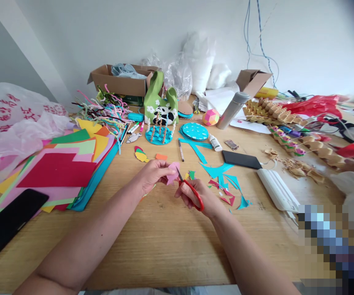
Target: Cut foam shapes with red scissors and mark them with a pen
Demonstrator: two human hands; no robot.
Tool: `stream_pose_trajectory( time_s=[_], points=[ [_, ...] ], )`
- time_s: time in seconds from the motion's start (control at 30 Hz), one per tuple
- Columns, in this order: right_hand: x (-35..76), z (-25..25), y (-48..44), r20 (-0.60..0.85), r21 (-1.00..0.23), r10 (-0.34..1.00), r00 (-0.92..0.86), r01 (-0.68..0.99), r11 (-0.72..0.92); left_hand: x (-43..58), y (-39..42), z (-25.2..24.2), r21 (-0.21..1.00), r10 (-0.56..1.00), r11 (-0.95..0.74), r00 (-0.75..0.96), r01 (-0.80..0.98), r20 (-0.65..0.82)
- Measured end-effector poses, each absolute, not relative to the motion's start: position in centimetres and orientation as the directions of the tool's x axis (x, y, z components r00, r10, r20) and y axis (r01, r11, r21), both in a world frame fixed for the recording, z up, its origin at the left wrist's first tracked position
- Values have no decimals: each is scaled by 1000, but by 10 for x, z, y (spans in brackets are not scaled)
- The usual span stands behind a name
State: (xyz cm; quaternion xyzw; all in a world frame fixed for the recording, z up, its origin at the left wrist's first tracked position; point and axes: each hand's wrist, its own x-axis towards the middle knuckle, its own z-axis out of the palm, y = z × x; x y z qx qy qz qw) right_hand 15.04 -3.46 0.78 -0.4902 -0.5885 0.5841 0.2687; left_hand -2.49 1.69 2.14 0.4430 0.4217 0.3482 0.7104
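Observation:
My left hand (156, 171) pinches a small piece of pink paper (173, 171) above the middle of the table. Red-handled scissors (197, 198) are gripped in my right hand (192, 196), their dark blades reaching the pink piece's right edge. Whether the blades are apart I cannot tell. Just beyond my left hand lie yellow, green and red fish-like cutouts (140, 155) and a small orange piece (161, 156). Green and yellow scraps (192, 175) sit close to the scissors. A pen (181, 150) lies farther back.
Coloured sheets (54, 170) are stacked at left, near a black phone (14, 223). Blue offcuts (221, 171) and red scraps (227, 196) lie to the right, before a white power bank (276, 190). Behind are a blue scalloped stand (159, 136), a green panda bag (161, 106) and a grey bottle (232, 110).

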Motion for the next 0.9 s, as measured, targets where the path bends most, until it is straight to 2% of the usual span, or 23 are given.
stream_pose_trajectory(
  time_s=[0.9],
  points=[
    [151,6,-34,-237,-962,877,-418,224,-153,-27,18,17,936,850,346,445,-68,-282]
  ],
)
